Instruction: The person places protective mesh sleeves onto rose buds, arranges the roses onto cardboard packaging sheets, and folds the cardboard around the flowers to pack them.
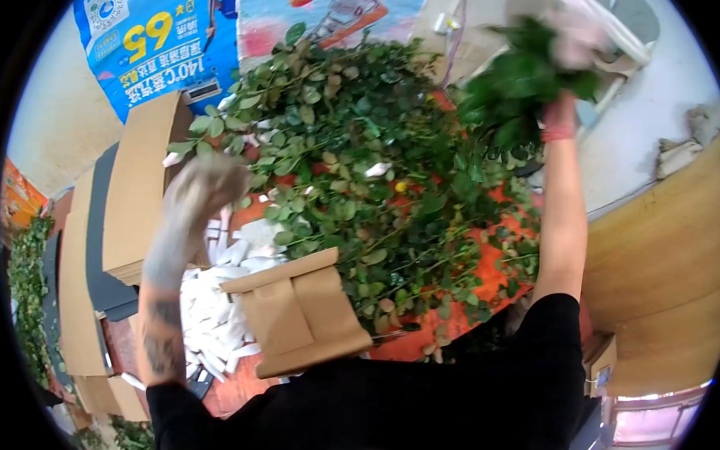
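My left hand (209,182), in a pale glove, is raised over the left edge of the heap of leafy stems (339,145). Motion smears its fingers, so their grip is unclear. At the upper right, my right hand is mostly hidden behind dark green leafy stems (511,91), which it holds up off the table. A pinkish-red band (559,125) shows at that wrist. Above the leaves is a blurred pale pink shape (579,41); whether it is blooms or a glove cannot be made out. Green stems and leaves cover most of the orange-red surface (485,265).
A folded brown cardboard piece (297,314) lies close to my body. Beside it are many small white strips (218,319). Stacked cardboard sheets (143,186) stand at the left, below a blue poster (156,43). A tan panel (656,267) is on the right.
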The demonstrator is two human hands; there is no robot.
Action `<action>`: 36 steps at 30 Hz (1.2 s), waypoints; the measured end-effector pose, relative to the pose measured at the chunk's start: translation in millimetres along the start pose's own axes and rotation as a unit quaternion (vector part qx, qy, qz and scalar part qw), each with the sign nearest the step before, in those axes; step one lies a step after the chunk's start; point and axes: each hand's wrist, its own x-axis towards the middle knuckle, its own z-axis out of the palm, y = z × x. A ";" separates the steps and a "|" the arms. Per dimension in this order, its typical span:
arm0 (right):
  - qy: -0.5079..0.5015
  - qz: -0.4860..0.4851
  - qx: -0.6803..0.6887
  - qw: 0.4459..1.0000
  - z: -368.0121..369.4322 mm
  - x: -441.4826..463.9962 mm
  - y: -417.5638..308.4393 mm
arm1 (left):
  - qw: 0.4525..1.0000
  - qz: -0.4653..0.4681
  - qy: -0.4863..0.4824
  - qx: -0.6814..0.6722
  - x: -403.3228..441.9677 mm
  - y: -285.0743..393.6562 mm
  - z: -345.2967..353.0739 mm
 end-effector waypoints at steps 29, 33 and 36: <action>-0.653 -0.173 -0.571 0.466 143.0 -398.6 115.8 | 0.760 -0.243 -0.224 0.560 -205.9 -56.1 91.5; -0.618 -0.217 -0.530 0.538 122.2 -428.5 177.5 | 0.794 -0.186 -0.168 0.553 -212.3 -62.7 91.0; -0.553 -0.314 -0.514 0.575 110.9 -431.7 180.9 | 0.778 -0.182 -0.170 0.577 -208.2 -68.0 96.4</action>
